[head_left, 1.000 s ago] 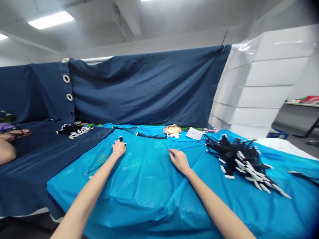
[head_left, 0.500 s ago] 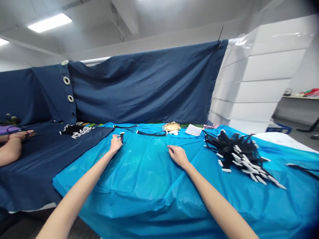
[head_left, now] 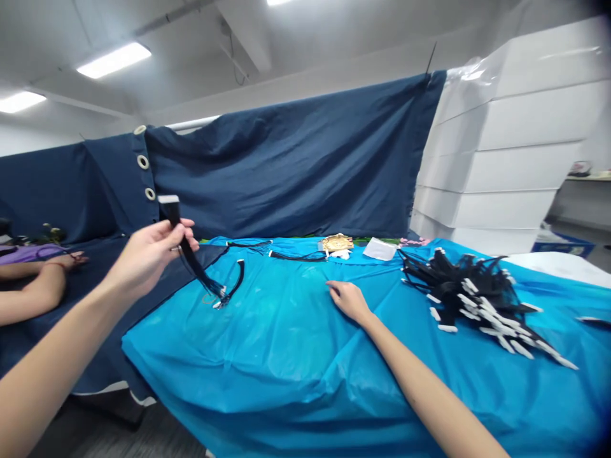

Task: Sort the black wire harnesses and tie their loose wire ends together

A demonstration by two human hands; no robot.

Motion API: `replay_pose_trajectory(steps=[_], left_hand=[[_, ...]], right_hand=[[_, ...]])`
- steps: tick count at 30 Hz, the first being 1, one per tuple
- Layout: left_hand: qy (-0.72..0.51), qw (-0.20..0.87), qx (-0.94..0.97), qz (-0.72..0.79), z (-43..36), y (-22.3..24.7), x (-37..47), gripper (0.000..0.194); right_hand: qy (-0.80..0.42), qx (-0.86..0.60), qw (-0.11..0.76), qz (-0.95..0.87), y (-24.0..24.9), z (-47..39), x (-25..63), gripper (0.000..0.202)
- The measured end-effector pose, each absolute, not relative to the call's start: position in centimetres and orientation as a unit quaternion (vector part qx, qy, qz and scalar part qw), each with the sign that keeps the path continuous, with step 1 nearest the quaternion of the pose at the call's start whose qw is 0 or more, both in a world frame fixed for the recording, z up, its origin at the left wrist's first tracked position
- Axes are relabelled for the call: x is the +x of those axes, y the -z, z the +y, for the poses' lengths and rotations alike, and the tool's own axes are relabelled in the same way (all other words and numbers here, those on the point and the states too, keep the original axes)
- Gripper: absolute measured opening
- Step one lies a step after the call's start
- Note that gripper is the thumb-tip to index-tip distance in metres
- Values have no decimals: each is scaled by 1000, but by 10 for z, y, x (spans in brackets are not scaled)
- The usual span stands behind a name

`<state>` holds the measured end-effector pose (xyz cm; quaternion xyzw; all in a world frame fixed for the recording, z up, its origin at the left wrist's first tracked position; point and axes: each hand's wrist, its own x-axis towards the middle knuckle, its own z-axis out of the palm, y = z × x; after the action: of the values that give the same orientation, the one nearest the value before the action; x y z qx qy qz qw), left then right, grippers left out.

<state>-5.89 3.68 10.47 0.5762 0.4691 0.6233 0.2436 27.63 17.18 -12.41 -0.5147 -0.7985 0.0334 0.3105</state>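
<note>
My left hand (head_left: 147, 251) is raised at the left, thumb and fingers closed around a black flat cable (head_left: 191, 257). The cable's white connector points up above my fingers, and its thin wires hang to the blue cover. A second, curved black piece (head_left: 237, 280) meets the wires at their lower end; whether the two are joined I cannot tell. My right hand (head_left: 351, 300) rests on the blue table cover (head_left: 286, 337), its fingers curled in and nothing visible in them. To its right lies a pile of black cables (head_left: 468, 286) with white connectors.
More black cables (head_left: 298, 256) lie along the back, near a gold-coloured bundle (head_left: 337, 243) and a white packet (head_left: 380, 249). A dark blue curtain (head_left: 286, 172) hangs behind. White boxes (head_left: 520, 159) stand stacked at right. Another person's arms (head_left: 38, 286) rest at the far left.
My left hand has moved up and left, lifting the black cable off the cover. My right hand stays nearly in place. The view has shifted slightly.
</note>
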Motion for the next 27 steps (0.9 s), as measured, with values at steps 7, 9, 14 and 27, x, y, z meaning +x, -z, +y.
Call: replay_pose_trajectory(steps=[7,9,14,27], left_hand=[[-570,389,609,390,10,-108,11,21],[-515,506,571,391,18,-84,38,20],[-399,687,471,383,55,-4,100,16],[-306,872,352,148,142,84,140,31]], right_hand=[[-98,-504,348,-784,124,170,277,33],[-122,-500,370,-774,124,169,277,33],[-218,-476,424,-739,122,170,269,36],[-700,-166,382,-580,88,163,293,43]])
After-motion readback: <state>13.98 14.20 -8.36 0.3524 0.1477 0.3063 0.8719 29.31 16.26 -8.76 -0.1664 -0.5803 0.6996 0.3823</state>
